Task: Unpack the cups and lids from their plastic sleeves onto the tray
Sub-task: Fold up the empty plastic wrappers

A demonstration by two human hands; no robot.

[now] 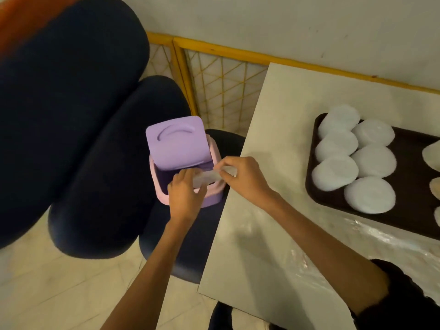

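**A:** While the plastic sleeve (207, 176) is bunched up like that, how do you reckon it handles?

**B:** Next to no weight, I'd judge. It is limp, thin and a bit slick, and likely to spring open once let go. It can't break, so squeeze it anywhere. The wadded middle looks the best hold, since a loose end would slide through the fingers.

**A:** Where is it exactly?

**B:** Over the mouth of the small purple bin (214, 198), whose flap is tipped up. The bin stands on a dark seat (190, 246) just beside the table's (273, 139) left edge.

**A:** And the hands?

**B:** Close together, both on the sleeve. The left hand (184, 194) has its fingers curled over the end nearest the opening, palm down. The right hand (242, 177) pinches the other end between thumb and fingertips, its forearm reaching across the table's left edge.

**A:** The rest of the job?

**B:** White lids (371, 194) overlap in two rows at the tray's (404, 210) left end. Paler round things sit at its right edge, cut off, so I can't tell whether they are cups. More clear film (357, 234) lies along the table's near edge.
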